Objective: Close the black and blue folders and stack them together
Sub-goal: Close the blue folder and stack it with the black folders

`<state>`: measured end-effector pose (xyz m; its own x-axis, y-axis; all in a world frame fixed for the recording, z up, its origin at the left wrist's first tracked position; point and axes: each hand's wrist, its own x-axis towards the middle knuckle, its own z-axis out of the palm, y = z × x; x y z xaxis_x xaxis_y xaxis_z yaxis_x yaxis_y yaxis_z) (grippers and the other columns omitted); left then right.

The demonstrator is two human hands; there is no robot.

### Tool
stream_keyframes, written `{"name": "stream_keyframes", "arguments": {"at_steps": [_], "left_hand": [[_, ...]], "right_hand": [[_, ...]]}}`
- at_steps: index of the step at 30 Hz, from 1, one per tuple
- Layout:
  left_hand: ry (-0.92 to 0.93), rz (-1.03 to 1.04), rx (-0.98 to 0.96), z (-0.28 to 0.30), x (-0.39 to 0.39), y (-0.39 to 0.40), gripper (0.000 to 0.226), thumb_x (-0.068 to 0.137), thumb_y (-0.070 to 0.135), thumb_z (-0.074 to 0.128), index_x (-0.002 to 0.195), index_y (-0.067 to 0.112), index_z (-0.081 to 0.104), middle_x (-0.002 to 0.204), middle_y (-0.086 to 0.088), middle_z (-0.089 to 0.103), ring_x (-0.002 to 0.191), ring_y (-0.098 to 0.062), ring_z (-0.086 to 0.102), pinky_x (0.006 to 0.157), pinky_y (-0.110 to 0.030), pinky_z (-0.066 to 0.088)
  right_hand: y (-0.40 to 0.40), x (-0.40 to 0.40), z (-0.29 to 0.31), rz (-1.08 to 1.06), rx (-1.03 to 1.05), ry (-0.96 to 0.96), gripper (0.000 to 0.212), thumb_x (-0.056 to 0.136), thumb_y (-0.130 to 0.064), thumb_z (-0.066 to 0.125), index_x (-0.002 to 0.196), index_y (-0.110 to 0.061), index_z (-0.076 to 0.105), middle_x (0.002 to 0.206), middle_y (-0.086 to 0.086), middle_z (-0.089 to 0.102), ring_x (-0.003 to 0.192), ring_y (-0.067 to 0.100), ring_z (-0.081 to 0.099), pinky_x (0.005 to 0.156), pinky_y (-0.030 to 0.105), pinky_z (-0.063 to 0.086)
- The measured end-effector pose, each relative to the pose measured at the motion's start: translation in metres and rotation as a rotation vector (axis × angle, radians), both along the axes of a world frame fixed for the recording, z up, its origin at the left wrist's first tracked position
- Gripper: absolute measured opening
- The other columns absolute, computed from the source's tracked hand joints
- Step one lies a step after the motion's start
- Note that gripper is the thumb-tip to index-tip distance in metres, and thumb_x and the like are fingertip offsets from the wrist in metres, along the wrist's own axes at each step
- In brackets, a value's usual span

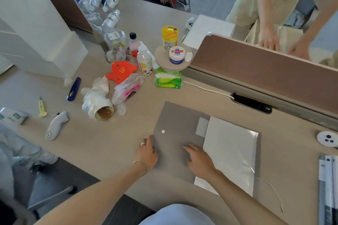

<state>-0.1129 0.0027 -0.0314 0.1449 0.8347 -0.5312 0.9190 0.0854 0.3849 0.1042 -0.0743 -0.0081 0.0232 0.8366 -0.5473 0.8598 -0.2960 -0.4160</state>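
Grey folder (179, 120) lies open and flat on desk (109, 139), near centre-right. White snap button (163, 131) visible on left flap. Clear plastic sleeve (230, 153) covers right half. Left hand (147, 153) rests at folder's left edge, fingers loosely together, palm down. Right hand (198, 160) lies flat on folder centre, fingers slightly spread, touching sleeve's left edge. Green tissue pack (168, 78) and tipped cup (104, 111) sit farther left, well apart. No black or blue folder discernible.

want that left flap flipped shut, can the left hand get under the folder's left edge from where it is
Probably yes: the left hand already lies at the left edge of the grey open folder, with bare table beside it. The right hand rests flat on the folder.
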Motion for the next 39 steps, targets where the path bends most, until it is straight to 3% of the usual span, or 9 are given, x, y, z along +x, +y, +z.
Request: {"name": "stream_keyframes", "arguments": {"at_steps": [12, 17, 22, 25, 27, 30, 34, 37, 39], "left_hand": [[-0.123, 0.157, 0.004, -0.002, 0.007, 0.004, 0.06, 0.089, 0.014, 0.044, 0.148, 0.024, 0.033, 0.126, -0.012, 0.054, 0.122, -0.035, 0.05, 0.096, -0.042, 0.046], [-0.25, 0.368, -0.055, 0.0, 0.009, 0.013, 0.065, 0.09, 0.01, 0.045, 0.152, 0.024, 0.031, 0.126, -0.016, 0.052, 0.113, -0.035, 0.054, 0.094, -0.037, 0.046], [-0.298, 0.425, -0.049, 0.01, 0.006, 0.02, 0.056, 0.089, 0.007, 0.049, 0.143, 0.022, 0.047, 0.099, -0.007, 0.063, 0.089, -0.024, 0.059, 0.08, -0.03, 0.047], [-0.35, 0.354, -0.001, 0.026, 0.004, 0.014, 0.045, 0.087, 0.0, 0.046, 0.118, 0.024, 0.066, 0.092, -0.01, 0.062, 0.075, -0.019, 0.057, 0.061, -0.02, 0.044], [-0.407, 0.295, 0.06, 0.041, 0.005, 0.006, 0.043, 0.087, -0.001, 0.048, 0.107, 0.031, 0.068, 0.089, -0.005, 0.059, 0.072, -0.018, 0.055, 0.061, -0.017, 0.042], [-0.456, 0.174, 0.14, 0.07, 0.014, -0.011, 0.04, 0.088, 0.001, 0.055, 0.111, 0.031, 0.068, 0.083, 0.004, 0.059, 0.067, -0.009, 0.052, 0.065, -0.011, 0.039], [-0.524, 0.084, 0.182, 0.097, 0.031, -0.033, 0.038, 0.089, 0.007, 0.06, 0.117, 0.032, 0.068, 0.084, 0.008, 0.062, 0.068, -0.005, 0.054, 0.07, -0.015, 0.043], [-0.589, 0.056, 0.159, 0.11, 0.05, -0.044, 0.036, 0.089, 0.01, 0.062, 0.117, 0.032, 0.069, 0.089, 0.007, 0.064, 0.075, -0.007, 0.06, 0.073, -0.01, 0.046], [-0.642, 0.011, 0.153, 0.116, 0.065, -0.049, 0.036, 0.09, 0.012, 0.062, 0.115, 0.037, 0.068, 0.09, 0.008, 0.065, 0.075, -0.01, 0.063, 0.076, -0.016, 0.05]], "right_hand": [[0.018, -0.006, 0.006, -0.102, -0.135, 0.074, 0.066, 0.08, -0.02, 0.051, 0.146, -0.026, 0.046, 0.156, -0.008, 0.041, 0.139, 0.018, 0.043, 0.112, 0.03, 0.037], [0.017, -0.004, 0.005, -0.117, -0.153, 0.118, 0.066, 0.077, -0.026, 0.053, 0.142, -0.034, 0.049, 0.153, -0.013, 0.044, 0.137, 0.015, 0.046, 0.109, 0.032, 0.041], [0.015, 0.001, 0.01, -0.143, -0.131, 0.101, 0.066, 0.085, -0.02, 0.055, 0.149, -0.03, 0.042, 0.153, -0.006, 0.046, 0.137, 0.02, 0.047, 0.108, 0.03, 0.04], [0.016, 0.003, 0.023, -0.101, -0.036, 0.054, 0.065, 0.086, -0.021, 0.051, 0.149, -0.033, 0.04, 0.149, -0.004, 0.051, 0.132, 0.023, 0.052, 0.104, 0.031, 0.043], [0.018, 0.003, 0.038, -0.045, 0.084, 0.026, 0.066, 0.086, -0.019, 0.049, 0.15, -0.033, 0.037, 0.141, 0.0, 0.059, 0.124, 0.027, 0.056, 0.098, 0.034, 0.048], [0.022, 0.002, 0.066, 0.055, 0.31, 0.033, 0.07, 0.088, -0.014, 0.048, 0.153, -0.029, 0.031, 0.117, 0.004, 0.068, 0.106, 0.028, 0.061, 0.089, 0.039, 0.05], [0.021, 0.007, 0.098, 0.147, 0.55, 0.027, 0.056, 0.098, -0.02, 0.044, 0.153, -0.024, 0.033, 0.089, 0.0, 0.068, 0.083, 0.026, 0.06, 0.085, 0.04, 0.047], [0.015, 0.017, 0.112, 0.156, 0.62, 0.003, 0.047, 0.101, -0.026, 0.041, 0.148, -0.026, 0.043, 0.089, -0.002, 0.07, 0.083, 0.025, 0.061, 0.089, 0.039, 0.044], [0.01, 0.027, 0.117, 0.15, 0.644, -0.009, 0.042, 0.101, -0.029, 0.04, 0.141, -0.026, 0.052, 0.098, -0.002, 0.073, 0.09, 0.025, 0.063, 0.089, 0.04, 0.045]]}}
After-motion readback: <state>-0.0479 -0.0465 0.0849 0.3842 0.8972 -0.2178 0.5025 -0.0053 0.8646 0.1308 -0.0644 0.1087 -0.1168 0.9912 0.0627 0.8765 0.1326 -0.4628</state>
